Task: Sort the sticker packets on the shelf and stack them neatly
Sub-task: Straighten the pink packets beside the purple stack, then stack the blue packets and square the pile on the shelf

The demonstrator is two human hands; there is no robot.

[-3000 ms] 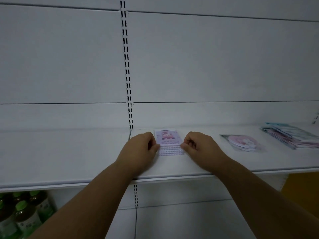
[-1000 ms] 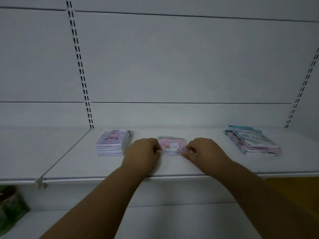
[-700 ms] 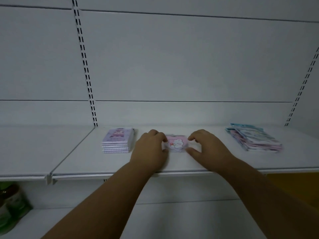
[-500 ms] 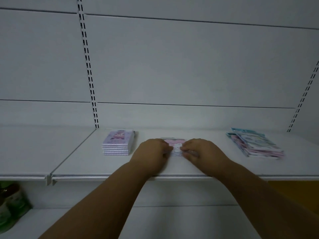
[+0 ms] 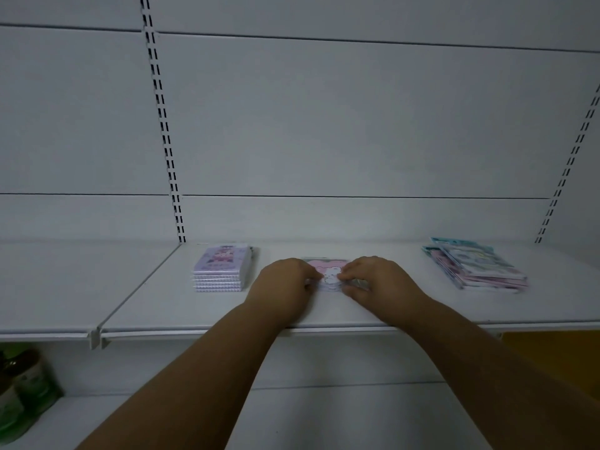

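— Two forearms come up from below; what do the hands do?
— Left hand (image 5: 281,287) and right hand (image 5: 380,282) each have a narrow grip, fingers pinched on either side of the pink sticker packets (image 5: 328,275), which lie mid-shelf.
— And the shelf (image 5: 406,310) itself?
— White, dimly lit. A neat purple stack (image 5: 222,269) sits just left of the hands; a looser fanned pile (image 5: 474,266) lies well apart on the right.
— Below, behind?
— Green-labelled bottles (image 5: 22,397), probably drinks, at lower left. Behind, a white back panel (image 5: 324,125) with slotted uprights (image 5: 162,125).
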